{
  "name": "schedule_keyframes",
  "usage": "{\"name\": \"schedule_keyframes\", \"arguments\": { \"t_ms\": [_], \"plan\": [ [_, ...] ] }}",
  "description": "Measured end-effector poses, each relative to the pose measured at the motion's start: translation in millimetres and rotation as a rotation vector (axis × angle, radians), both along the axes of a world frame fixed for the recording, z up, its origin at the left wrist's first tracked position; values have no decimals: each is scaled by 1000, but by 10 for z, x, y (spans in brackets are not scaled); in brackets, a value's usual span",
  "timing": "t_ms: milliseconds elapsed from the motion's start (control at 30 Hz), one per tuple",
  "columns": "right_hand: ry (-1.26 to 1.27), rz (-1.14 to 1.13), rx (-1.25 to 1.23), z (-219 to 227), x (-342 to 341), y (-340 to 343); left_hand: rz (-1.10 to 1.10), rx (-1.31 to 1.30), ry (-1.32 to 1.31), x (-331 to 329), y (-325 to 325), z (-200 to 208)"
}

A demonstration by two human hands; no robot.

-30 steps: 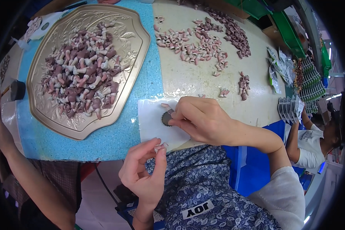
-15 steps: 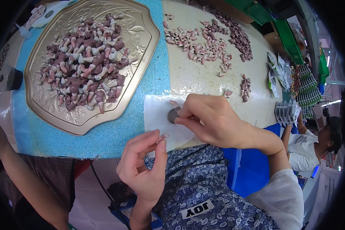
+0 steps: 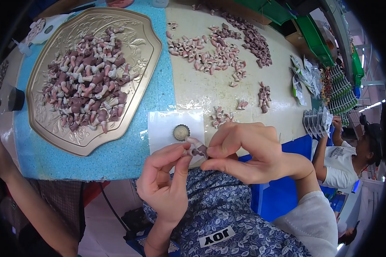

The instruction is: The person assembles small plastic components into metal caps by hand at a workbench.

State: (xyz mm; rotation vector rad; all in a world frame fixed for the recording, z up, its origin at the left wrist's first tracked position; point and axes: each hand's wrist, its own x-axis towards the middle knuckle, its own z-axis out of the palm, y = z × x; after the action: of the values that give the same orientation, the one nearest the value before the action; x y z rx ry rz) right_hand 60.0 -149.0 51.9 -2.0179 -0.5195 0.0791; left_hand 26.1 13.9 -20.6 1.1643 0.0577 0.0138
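My left hand (image 3: 165, 182) pinches a small pale piece between thumb and fingertips, mostly hidden by them. Against it sits a small mauve-and-pink moulded part (image 3: 198, 150), gripped between the thumb and index finger of my right hand (image 3: 251, 152). The two pieces meet in front of my apron; whether they are joined I cannot tell. Just beyond the fingertips, a round cap with a crimped rim (image 3: 181, 132) lies on a white sheet (image 3: 161, 124) on the table. Its inside looks pale.
A gold embossed tray (image 3: 143, 43) at left carries a heap of mauve, pink and white parts (image 3: 88, 79). Loose pink tubular parts (image 3: 218, 55) and mauve parts (image 3: 257, 43) lie across the table. Another person's arm (image 3: 34, 205) is at far left; a person (image 3: 341, 158) works at right.
My right hand has drawn back from over the cap toward my left hand, bringing the mauve-and-pink part against the left hand's piece. The cap now shows uncovered. The whole view has shifted slightly.
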Motion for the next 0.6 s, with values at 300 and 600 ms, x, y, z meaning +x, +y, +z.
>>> {"name": "schedule_keyframes", "arguments": {
  "t_ms": [300, 600],
  "plan": [
    [-43, 7, 36, -149, -74, 17, 59, 136, -130, -74, -38, -12],
    [-57, -77, -76, -86, -75, -65, 148, 229, -184, -49, -87, -93]
  ]
}}
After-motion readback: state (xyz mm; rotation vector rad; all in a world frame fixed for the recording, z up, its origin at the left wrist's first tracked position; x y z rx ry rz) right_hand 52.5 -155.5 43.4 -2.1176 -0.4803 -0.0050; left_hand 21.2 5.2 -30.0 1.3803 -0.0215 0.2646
